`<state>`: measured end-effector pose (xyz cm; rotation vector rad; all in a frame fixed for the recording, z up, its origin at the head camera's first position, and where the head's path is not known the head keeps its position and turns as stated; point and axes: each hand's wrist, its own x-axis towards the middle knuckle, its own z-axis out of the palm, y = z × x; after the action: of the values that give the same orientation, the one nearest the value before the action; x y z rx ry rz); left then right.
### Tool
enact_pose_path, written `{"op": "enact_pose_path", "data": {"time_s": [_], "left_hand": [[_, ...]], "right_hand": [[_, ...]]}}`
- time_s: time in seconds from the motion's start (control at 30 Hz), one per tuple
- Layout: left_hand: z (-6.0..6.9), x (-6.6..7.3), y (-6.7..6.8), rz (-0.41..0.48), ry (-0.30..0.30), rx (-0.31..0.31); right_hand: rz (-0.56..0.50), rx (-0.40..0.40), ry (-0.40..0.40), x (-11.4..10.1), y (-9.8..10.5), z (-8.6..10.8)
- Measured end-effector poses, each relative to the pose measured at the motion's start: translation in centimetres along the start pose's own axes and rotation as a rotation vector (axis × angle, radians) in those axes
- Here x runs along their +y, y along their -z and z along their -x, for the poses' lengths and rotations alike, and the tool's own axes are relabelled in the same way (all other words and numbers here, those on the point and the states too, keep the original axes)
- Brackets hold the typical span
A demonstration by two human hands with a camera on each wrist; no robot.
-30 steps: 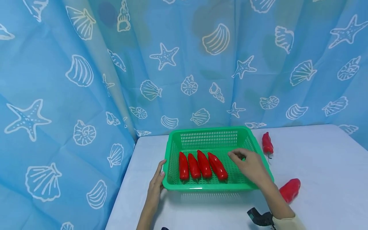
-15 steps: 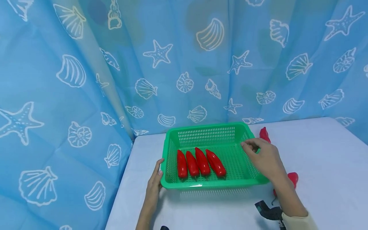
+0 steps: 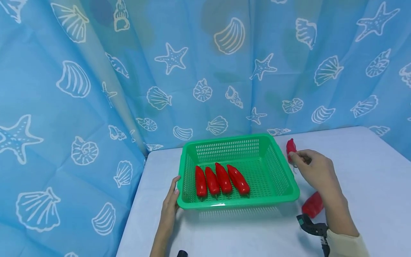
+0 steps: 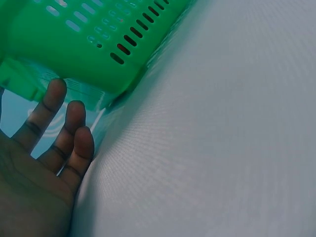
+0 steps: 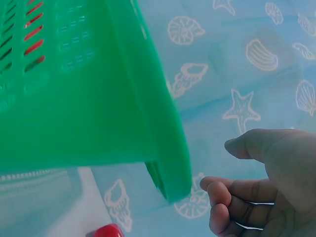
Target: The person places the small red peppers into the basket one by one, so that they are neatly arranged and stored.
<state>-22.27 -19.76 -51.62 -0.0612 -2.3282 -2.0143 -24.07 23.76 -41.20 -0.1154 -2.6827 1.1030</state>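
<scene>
Several red peppers lie side by side in the green basket, left and centre of its floor. My left hand rests its fingers against the basket's left rim; in the left wrist view that hand has extended fingers beside the green wall. Right of the basket, my right hand hangs by a red pepper on the table, fingertips overlapping it in the head view. The right wrist view shows that hand empty, thumb and forefinger apart, beyond the basket's rim.
Another red pepper lies on the white table, left of my right forearm. A black wrist device sits by the right sleeve. Behind the table hangs a blue curtain with white shells and starfish.
My right hand has moved from over the basket's right part, across its rim, to the pepper outside. The left hand stays at the rim. The head view has shifted slightly.
</scene>
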Motion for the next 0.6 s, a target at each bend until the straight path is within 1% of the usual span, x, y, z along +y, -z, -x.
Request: {"op": "enact_pose_path", "data": {"time_s": [0.1, 0.2, 0.3, 0.4, 0.53, 0.6], "left_hand": [[0.1, 0.0, 0.0, 0.004, -0.005, 0.003], [0.0, 0.0, -0.5, 0.0, -0.004, -0.011], [0.0, 0.0, -0.7, -0.009, -0.003, -0.026], [0.0, 0.0, -0.5, -0.017, -0.003, -0.018], [0.2, 0.1, -0.2, -0.004, 0.011, 0.012], [0.1, 0.2, -0.2, -0.006, 0.015, -0.001]], "right_hand": [[0.005, -0.004, -0.023, 0.3, 0.1, 0.0], [0.013, -0.009, -0.056, 1.1, 0.7, 0.2], [0.027, -0.01, -0.097, 1.9, 1.2, 0.3], [0.034, -0.009, -0.126, 2.4, 1.4, 0.1], [0.038, -0.027, -0.152, 3.0, 1.5, -0.1], [0.044, -0.037, -0.173, 3.5, 1.7, 0.0]]}}
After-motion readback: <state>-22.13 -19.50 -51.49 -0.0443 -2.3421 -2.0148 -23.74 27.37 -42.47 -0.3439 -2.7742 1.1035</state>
